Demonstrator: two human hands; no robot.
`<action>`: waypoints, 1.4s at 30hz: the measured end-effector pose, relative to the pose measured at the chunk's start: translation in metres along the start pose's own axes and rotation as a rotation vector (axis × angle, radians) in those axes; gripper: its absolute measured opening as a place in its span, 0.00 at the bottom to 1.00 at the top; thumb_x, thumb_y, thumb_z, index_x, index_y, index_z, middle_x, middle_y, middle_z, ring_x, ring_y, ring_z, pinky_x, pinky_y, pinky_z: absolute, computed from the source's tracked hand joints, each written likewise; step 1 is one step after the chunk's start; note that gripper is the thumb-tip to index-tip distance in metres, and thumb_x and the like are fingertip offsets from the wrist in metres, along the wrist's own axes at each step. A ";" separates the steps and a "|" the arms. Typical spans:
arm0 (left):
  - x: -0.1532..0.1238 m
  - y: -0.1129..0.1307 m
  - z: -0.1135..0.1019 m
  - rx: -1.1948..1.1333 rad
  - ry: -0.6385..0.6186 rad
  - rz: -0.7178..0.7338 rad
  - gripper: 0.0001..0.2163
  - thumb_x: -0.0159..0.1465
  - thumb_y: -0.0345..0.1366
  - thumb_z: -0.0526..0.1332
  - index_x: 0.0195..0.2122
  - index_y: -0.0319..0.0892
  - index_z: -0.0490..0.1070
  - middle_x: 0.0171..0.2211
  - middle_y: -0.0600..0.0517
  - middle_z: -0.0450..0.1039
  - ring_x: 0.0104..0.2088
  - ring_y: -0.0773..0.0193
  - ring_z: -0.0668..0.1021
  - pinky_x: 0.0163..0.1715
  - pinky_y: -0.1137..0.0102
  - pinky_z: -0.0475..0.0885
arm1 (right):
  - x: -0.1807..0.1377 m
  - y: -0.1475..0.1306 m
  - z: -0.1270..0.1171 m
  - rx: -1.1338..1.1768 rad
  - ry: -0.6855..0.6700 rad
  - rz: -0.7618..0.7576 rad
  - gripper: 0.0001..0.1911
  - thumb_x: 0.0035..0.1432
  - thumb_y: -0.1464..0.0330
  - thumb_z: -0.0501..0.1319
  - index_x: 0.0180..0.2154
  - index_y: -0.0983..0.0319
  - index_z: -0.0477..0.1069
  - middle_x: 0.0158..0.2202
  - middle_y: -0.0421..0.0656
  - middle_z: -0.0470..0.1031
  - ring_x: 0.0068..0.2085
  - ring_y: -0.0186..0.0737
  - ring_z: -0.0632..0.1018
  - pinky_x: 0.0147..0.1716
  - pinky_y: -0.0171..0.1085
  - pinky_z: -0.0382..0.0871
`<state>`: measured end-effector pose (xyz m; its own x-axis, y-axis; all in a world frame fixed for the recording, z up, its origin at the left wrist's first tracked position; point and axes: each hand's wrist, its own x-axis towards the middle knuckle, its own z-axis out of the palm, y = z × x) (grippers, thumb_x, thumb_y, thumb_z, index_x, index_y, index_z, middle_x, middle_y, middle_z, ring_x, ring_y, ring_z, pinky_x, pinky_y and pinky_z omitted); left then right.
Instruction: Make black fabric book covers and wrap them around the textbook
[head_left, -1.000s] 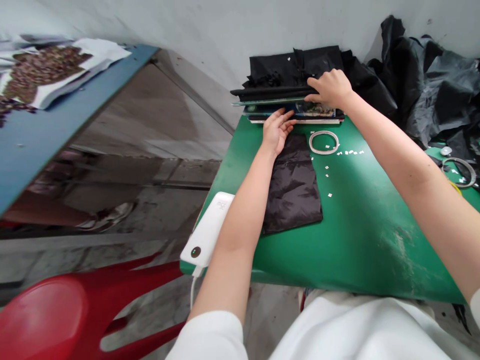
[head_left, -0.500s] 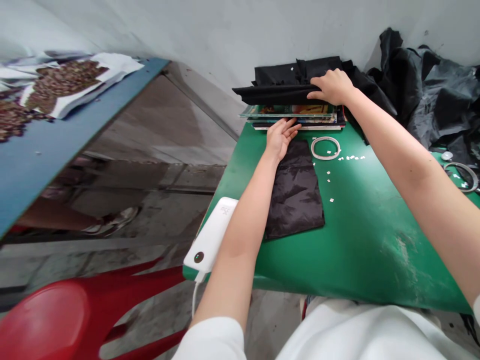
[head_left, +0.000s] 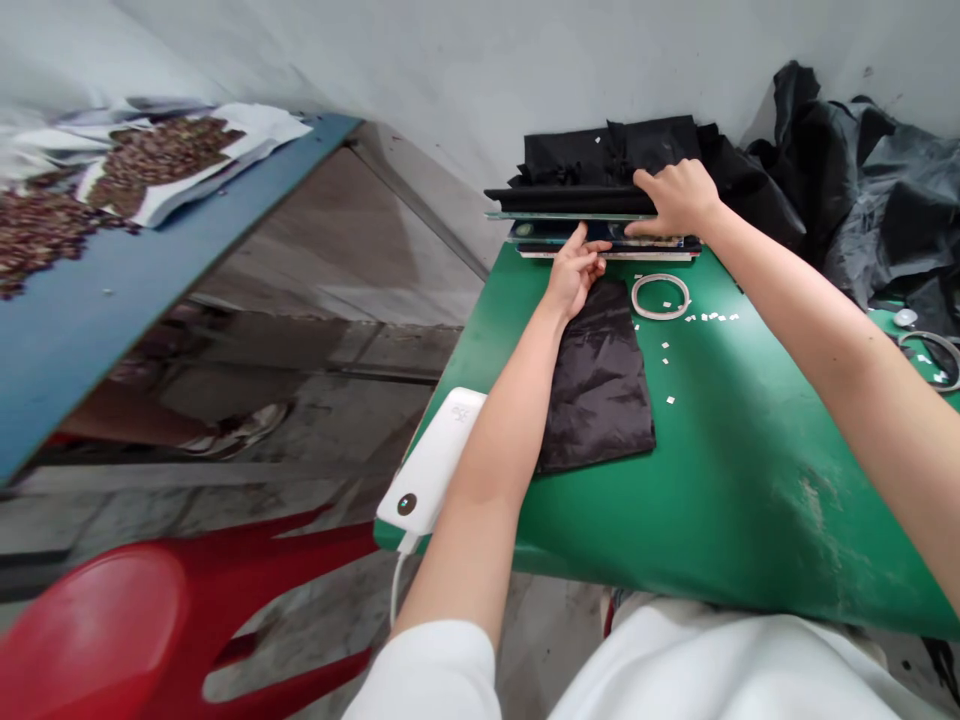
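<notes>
My right hand (head_left: 675, 198) grips the front edge of a stack of black folded fabric (head_left: 592, 170) and a thin pane lying on a pile of flat printed boards (head_left: 600, 240) at the far edge of the green table (head_left: 735, 470). My left hand (head_left: 576, 272) rests at the far end of a flat black fabric piece (head_left: 596, 385), fingers curled against the bottom of the board pile. What the left fingers pinch, if anything, is hidden.
A white tape ring (head_left: 660, 297) and several small white tabs (head_left: 701, 320) lie right of the black piece. A white power bank (head_left: 433, 462) sits at the table's left edge. Loose black fabric (head_left: 847, 190) heaps at the back right. A red stool (head_left: 112, 620) and a blue table (head_left: 112, 270) stand at left.
The right hand lowered the lifted stack of black fabric closer onto the boards. The left hand's flat fingers curled up against the pile's edge.
</notes>
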<state>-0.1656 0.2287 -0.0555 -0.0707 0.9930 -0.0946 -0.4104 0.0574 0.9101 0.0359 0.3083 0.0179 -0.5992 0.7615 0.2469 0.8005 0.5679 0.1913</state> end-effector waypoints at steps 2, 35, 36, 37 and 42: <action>-0.001 0.000 0.001 0.011 0.016 0.002 0.36 0.60 0.19 0.55 0.71 0.43 0.57 0.33 0.56 0.80 0.21 0.76 0.72 0.26 0.80 0.68 | -0.003 -0.001 0.006 -0.028 0.005 -0.025 0.45 0.59 0.37 0.48 0.60 0.66 0.65 0.47 0.55 0.79 0.46 0.59 0.78 0.44 0.48 0.66; 0.001 0.035 -0.008 -0.073 0.177 -0.155 0.15 0.73 0.27 0.45 0.37 0.41 0.71 0.18 0.56 0.71 0.08 0.78 0.56 0.09 0.79 0.56 | 0.012 0.010 0.006 -0.024 -0.021 -0.047 0.37 0.62 0.46 0.55 0.61 0.65 0.65 0.51 0.58 0.78 0.50 0.61 0.78 0.47 0.50 0.66; 0.003 0.034 -0.006 -0.057 0.171 -0.172 0.15 0.73 0.26 0.46 0.34 0.40 0.70 0.16 0.58 0.67 0.07 0.79 0.53 0.08 0.79 0.53 | 0.013 0.010 0.006 -0.019 -0.025 -0.046 0.37 0.62 0.45 0.55 0.62 0.65 0.65 0.51 0.59 0.77 0.50 0.61 0.77 0.47 0.50 0.66; 0.005 0.034 -0.004 -0.038 0.167 -0.184 0.15 0.72 0.25 0.47 0.31 0.40 0.68 0.14 0.59 0.65 0.07 0.79 0.51 0.08 0.80 0.50 | 0.013 0.011 0.005 -0.016 -0.029 -0.044 0.37 0.62 0.45 0.55 0.62 0.64 0.65 0.51 0.59 0.77 0.51 0.62 0.77 0.47 0.51 0.66; 0.023 0.031 0.002 0.070 0.205 -0.148 0.09 0.72 0.31 0.52 0.36 0.40 0.70 0.20 0.54 0.75 0.08 0.78 0.58 0.08 0.80 0.50 | 0.016 0.014 -0.003 -0.018 -0.053 -0.030 0.35 0.59 0.47 0.59 0.61 0.61 0.67 0.50 0.56 0.78 0.51 0.63 0.77 0.45 0.49 0.67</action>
<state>-0.1782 0.2538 -0.0288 -0.2005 0.9320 -0.3018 -0.3665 0.2143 0.9054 0.0373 0.3276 0.0278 -0.6215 0.7599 0.1907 0.7817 0.5854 0.2150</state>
